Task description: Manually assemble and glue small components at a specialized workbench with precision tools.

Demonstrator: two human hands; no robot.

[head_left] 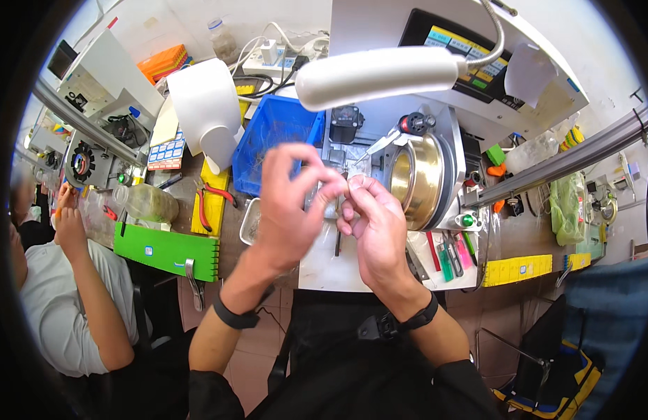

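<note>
My left hand (290,203) is raised over the front of a bench machine, slightly smeared by motion. Its thumb and forefinger pinch together, and whatever they hold is too small to name. Right beside it, my right hand (377,227) is closed, thumb against forefinger, on something I cannot make out. The fingertips of both hands nearly meet. Just right of them sits a wide brass-coloured wheel (406,175) with a dark rim. Behind the hands is a black motor block (346,124). A blue bin (273,115) with fine thin pieces in it stands behind my left hand.
A white lamp (380,75) hangs above the machine. Red-handled pliers (206,206) and a green strip (163,250) lie to the left. Small hand tools (450,253) lie at the front right. Another person (79,294) sits at the far left. A control screen (464,52) is behind.
</note>
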